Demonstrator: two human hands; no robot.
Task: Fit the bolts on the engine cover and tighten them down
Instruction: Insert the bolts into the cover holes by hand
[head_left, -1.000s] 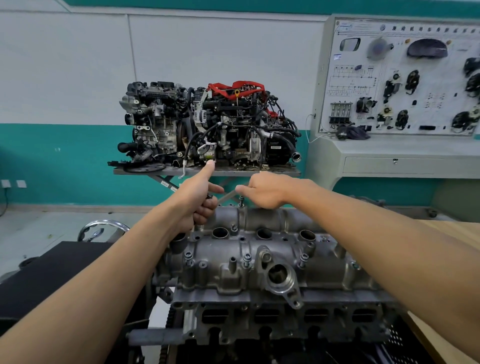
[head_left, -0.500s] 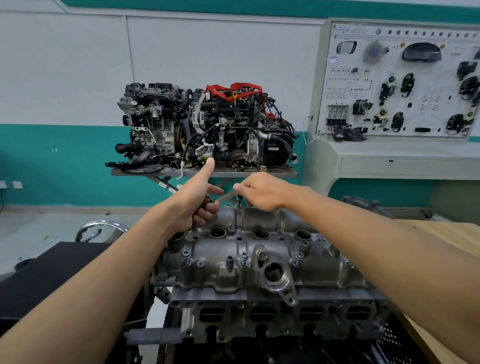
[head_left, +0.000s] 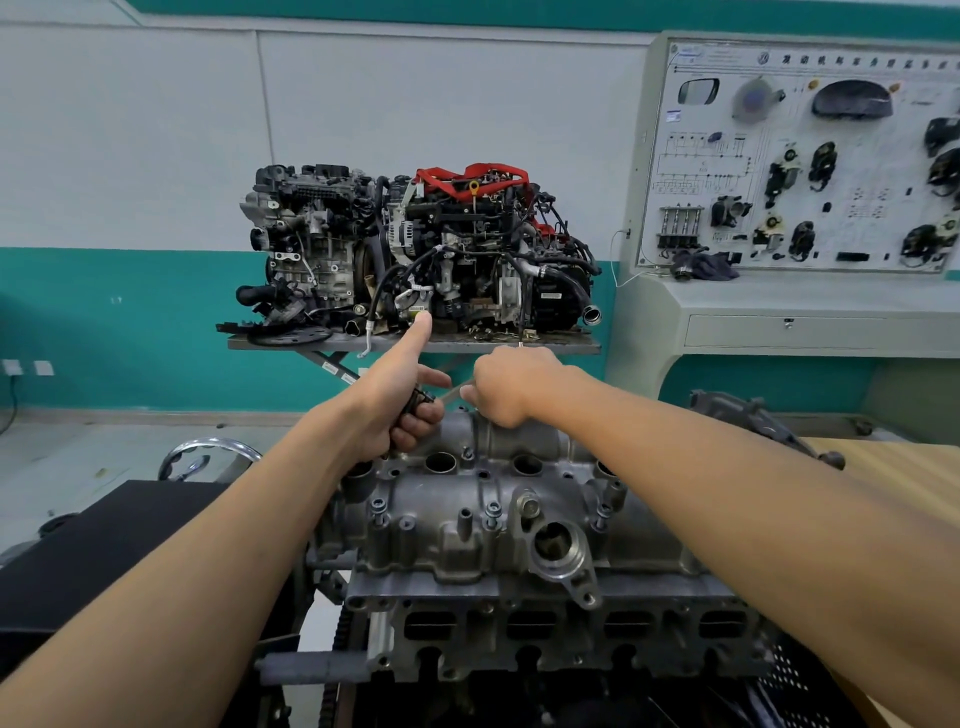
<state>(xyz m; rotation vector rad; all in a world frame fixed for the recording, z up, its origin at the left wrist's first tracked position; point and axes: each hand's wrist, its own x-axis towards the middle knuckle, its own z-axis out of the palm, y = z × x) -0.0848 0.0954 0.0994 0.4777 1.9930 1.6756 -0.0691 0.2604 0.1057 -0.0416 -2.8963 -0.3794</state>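
Both arms reach out across the engine cover (head_left: 519, 525), which sits front and centre on its stand, grey cast metal with its row of round wells along the top. The left hand (head_left: 387, 402) is at the far left edge of the cover, fingers curled tight round the dark grip of a wrench (head_left: 453, 393), thumb sticking straight up. The wrench's thin silver shaft runs to the right, straight into the right hand (head_left: 511, 387), which is balled up round the shaft's other end, just above the cover's far edge. What sits under that fist is hidden, so the head of the tool cannot be made out. On the near side of the cover, bolts (head_left: 492, 512) stand upright in their holes, one at the left, one in the middle, one at the right. Behind, a complete engine (head_left: 415, 249) rests on a metal shelf against the teal-and-white wall, and a training panel (head_left: 805, 156) of car parts stands at the right. A wooden tabletop (head_left: 883, 462) shows at the right edge.
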